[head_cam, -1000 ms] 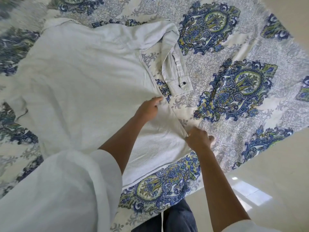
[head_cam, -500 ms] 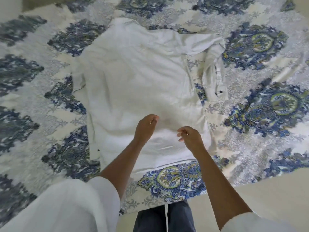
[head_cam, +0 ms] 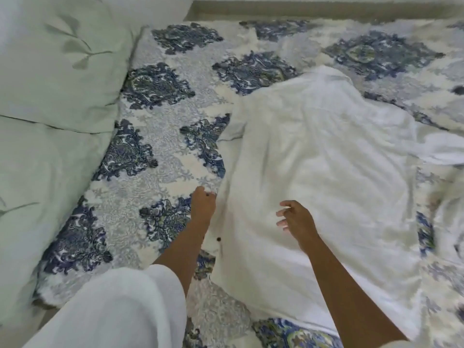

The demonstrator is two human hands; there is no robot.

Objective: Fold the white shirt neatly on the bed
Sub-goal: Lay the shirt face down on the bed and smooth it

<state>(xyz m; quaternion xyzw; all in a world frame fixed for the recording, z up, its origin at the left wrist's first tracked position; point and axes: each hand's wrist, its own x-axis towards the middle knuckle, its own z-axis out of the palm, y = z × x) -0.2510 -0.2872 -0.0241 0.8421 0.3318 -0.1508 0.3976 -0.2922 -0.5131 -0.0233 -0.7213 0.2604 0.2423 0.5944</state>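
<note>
White shirt (head_cam: 326,172); bedspread (head_cam: 163,159) blue-white paisley medallions; pale green leaf-print pillows (head_cam: 50,71).

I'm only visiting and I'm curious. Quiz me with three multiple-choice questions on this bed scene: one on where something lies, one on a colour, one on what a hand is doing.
1. Where do the pale green pillows lie relative to the white shirt?
A. To its left
B. On top of it
C. To its right

2. What colour are the medallions on the bedspread?
A. Red
B. Blue
C. Orange

3. What is the right hand doing?
A. Gripping a hanger
B. Pressing an iron
C. Holding nothing, fingers loosely curled over the shirt

Answers:
1 A: the pillows fill the picture's left side, while the shirt lies right of centre.
2 B: dark blue shapes repeat on a white ground.
3 C: its fingers are relaxed and nothing is in them.
</note>
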